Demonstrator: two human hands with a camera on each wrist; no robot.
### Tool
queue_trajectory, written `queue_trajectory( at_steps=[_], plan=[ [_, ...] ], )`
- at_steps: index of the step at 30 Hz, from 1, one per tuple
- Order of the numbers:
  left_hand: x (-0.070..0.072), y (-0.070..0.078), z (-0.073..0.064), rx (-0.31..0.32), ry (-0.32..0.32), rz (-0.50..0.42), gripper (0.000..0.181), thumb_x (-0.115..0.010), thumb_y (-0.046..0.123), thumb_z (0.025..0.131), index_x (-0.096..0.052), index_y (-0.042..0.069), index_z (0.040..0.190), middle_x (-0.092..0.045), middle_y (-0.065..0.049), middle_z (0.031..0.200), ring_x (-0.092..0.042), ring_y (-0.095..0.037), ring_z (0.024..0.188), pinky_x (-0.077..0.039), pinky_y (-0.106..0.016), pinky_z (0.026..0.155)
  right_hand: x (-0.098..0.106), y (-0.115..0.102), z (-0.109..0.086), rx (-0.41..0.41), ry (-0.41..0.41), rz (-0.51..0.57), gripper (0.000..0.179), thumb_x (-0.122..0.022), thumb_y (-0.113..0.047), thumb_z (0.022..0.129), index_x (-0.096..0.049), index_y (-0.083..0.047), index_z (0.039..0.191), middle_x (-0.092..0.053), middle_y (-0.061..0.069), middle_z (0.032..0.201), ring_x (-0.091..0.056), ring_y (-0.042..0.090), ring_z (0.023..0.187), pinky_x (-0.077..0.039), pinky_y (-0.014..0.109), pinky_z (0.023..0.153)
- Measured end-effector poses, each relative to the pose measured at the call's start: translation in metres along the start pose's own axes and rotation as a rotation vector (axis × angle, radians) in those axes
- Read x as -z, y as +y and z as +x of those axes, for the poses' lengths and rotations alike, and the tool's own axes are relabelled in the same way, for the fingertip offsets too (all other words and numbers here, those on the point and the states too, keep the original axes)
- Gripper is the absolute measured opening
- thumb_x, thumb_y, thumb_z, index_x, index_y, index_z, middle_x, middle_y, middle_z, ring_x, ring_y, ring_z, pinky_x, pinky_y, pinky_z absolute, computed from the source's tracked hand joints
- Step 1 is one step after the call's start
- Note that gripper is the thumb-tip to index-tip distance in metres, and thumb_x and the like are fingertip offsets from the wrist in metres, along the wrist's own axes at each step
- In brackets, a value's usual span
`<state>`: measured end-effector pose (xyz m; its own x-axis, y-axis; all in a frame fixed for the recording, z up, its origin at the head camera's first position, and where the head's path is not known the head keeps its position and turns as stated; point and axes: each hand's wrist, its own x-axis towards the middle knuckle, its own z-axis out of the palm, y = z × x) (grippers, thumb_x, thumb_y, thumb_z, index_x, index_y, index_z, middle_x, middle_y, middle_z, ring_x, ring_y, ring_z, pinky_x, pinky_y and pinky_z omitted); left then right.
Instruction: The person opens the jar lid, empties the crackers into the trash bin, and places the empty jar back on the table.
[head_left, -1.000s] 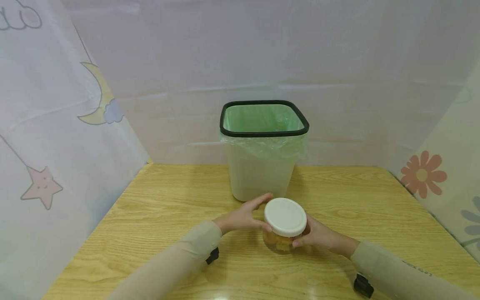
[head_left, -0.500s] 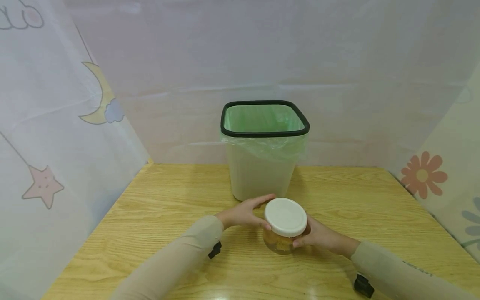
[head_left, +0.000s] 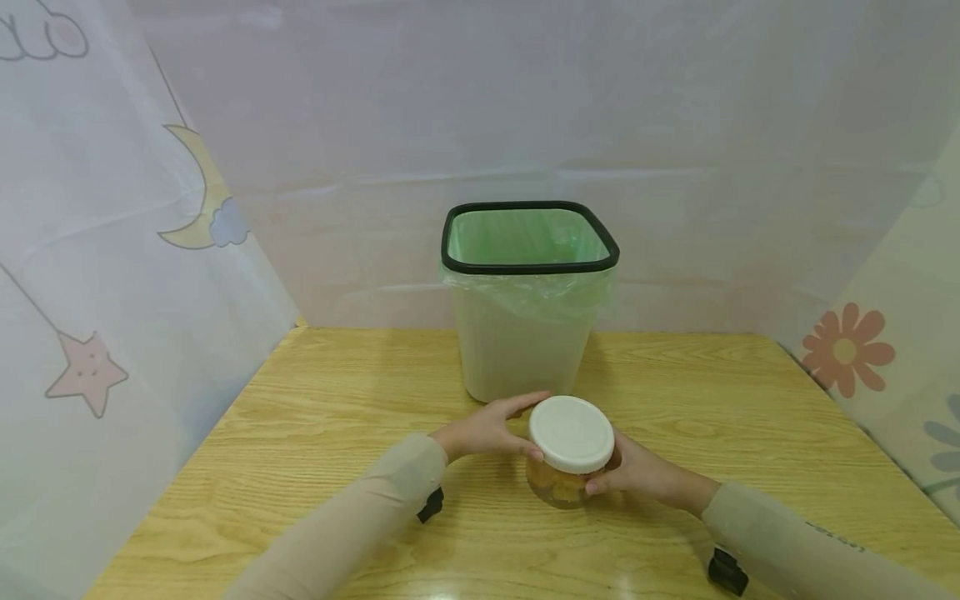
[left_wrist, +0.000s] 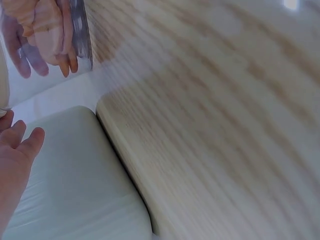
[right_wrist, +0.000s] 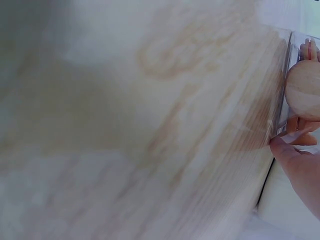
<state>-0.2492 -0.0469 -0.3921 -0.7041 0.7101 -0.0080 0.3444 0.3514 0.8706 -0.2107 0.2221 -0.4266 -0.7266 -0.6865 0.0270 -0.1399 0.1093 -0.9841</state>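
A clear jar [head_left: 553,487] with orange-brown pieces inside stands on the table, topped by a round white lid [head_left: 572,433]. My left hand [head_left: 483,432] holds the lid's left side, thumb at the near rim and forefinger reaching behind it. On the opposite side, my right hand [head_left: 645,473] grips the jar's body, the thumb in front and the other fingers mostly hidden behind. Through the transparent wall of the jar [left_wrist: 47,30], fingers and contents appear in the left wrist view. In the right wrist view, my right thumb [right_wrist: 295,160] lies against the jar's lower edge.
Behind the jar stands a pale bin [head_left: 521,342] with a black rim and a green liner bag. The wooden table [head_left: 337,392] extends to both sides. Printed fabric walls [head_left: 360,150] close in the back and sides.
My left hand and forearm have shifted very slightly to the right, with the fingertips sliding a little along the lid. The right hand, jar and bin stay where they were.
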Motion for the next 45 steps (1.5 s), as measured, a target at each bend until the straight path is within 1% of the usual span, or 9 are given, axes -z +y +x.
queue_trajectory(
  at_steps=[4, 8, 14, 20, 25, 27, 30, 38, 45],
  plan=[
    [-0.002, -0.001, -0.001, 0.008, 0.014, -0.014, 0.086, -0.080, 0.016, 0.082, -0.031, 0.014, 0.153, -0.032, -0.003, 0.155, -0.026, -0.022, 0.142, -0.026, -0.049, 0.113, 0.000, 0.000, 0.000, -0.007, 0.007, -0.008, 0.096, -0.076, -0.008, 0.085, -0.005, 0.010, 0.148, -0.038, 0.027, 0.135, -0.054, 0.028, 0.108, -0.052, 0.038, 0.086],
    [-0.003, -0.001, -0.003, 0.000, 0.024, -0.012, 0.085, -0.080, 0.018, 0.083, -0.032, 0.015, 0.153, -0.032, -0.003, 0.155, -0.026, -0.023, 0.142, -0.026, -0.049, 0.113, 0.000, 0.000, 0.000, -0.004, 0.010, -0.009, 0.096, -0.076, -0.008, 0.086, -0.005, 0.010, 0.148, -0.038, 0.027, 0.136, -0.054, 0.026, 0.108, -0.052, 0.038, 0.086],
    [-0.006, 0.002, -0.006, -0.007, 0.045, -0.001, 0.084, -0.079, 0.018, 0.084, -0.032, 0.010, 0.153, -0.031, -0.004, 0.156, -0.026, -0.023, 0.142, -0.026, -0.046, 0.113, -0.001, 0.001, 0.000, 0.008, 0.004, -0.006, 0.093, -0.074, -0.007, 0.087, -0.005, 0.011, 0.147, -0.042, 0.022, 0.131, -0.057, 0.024, 0.104, -0.053, 0.037, 0.085],
    [-0.009, 0.000, -0.008, 0.011, 0.052, -0.015, 0.086, -0.079, 0.025, 0.084, -0.030, 0.010, 0.153, -0.029, -0.004, 0.157, -0.025, -0.027, 0.143, -0.026, -0.049, 0.112, -0.001, 0.000, -0.001, 0.008, 0.017, -0.017, 0.095, -0.075, -0.009, 0.086, -0.005, 0.010, 0.148, -0.035, 0.029, 0.138, -0.053, 0.023, 0.111, -0.051, 0.036, 0.087],
    [-0.011, 0.000, -0.010, 0.020, 0.065, -0.038, 0.087, -0.078, 0.027, 0.084, -0.029, 0.010, 0.154, -0.028, -0.004, 0.157, -0.023, -0.029, 0.144, -0.026, -0.052, 0.112, 0.000, 0.000, -0.001, 0.004, 0.020, -0.028, 0.097, -0.076, -0.010, 0.086, -0.004, 0.010, 0.148, -0.029, 0.033, 0.142, -0.048, 0.024, 0.117, -0.049, 0.035, 0.090],
    [-0.012, 0.000, -0.011, 0.022, 0.069, -0.045, 0.087, -0.078, 0.028, 0.084, -0.028, 0.011, 0.154, -0.027, -0.004, 0.158, -0.022, -0.030, 0.144, -0.025, -0.054, 0.112, 0.000, -0.001, -0.001, 0.003, 0.019, -0.031, 0.097, -0.076, -0.010, 0.086, -0.004, 0.010, 0.148, -0.029, 0.033, 0.142, -0.047, 0.024, 0.117, -0.049, 0.035, 0.090],
    [-0.013, 0.000, -0.011, 0.015, 0.075, -0.029, 0.088, -0.078, 0.031, 0.084, -0.028, 0.009, 0.154, -0.027, -0.006, 0.158, -0.022, -0.033, 0.143, -0.025, -0.055, 0.111, 0.000, -0.001, -0.001, 0.008, 0.016, -0.030, 0.097, -0.076, -0.010, 0.086, -0.005, 0.010, 0.148, -0.029, 0.033, 0.141, -0.048, 0.023, 0.117, -0.049, 0.035, 0.090],
    [-0.016, 0.002, -0.011, 0.030, 0.098, -0.038, 0.084, -0.077, 0.021, 0.086, -0.028, 0.009, 0.153, -0.028, -0.005, 0.157, -0.023, -0.028, 0.144, -0.025, -0.052, 0.112, 0.000, -0.001, 0.000, 0.012, 0.019, -0.031, 0.096, -0.076, -0.009, 0.086, -0.004, 0.010, 0.148, -0.027, 0.034, 0.142, -0.049, 0.020, 0.116, -0.049, 0.034, 0.090],
    [-0.018, 0.001, -0.012, 0.022, 0.113, -0.045, 0.085, -0.077, 0.022, 0.086, -0.028, 0.008, 0.153, -0.028, -0.006, 0.157, -0.023, -0.028, 0.144, -0.025, -0.050, 0.113, -0.001, -0.002, 0.000, 0.009, 0.011, -0.023, 0.096, -0.074, -0.008, 0.087, -0.003, 0.010, 0.148, -0.027, 0.034, 0.142, -0.049, 0.022, 0.115, -0.049, 0.034, 0.089]
  ],
)
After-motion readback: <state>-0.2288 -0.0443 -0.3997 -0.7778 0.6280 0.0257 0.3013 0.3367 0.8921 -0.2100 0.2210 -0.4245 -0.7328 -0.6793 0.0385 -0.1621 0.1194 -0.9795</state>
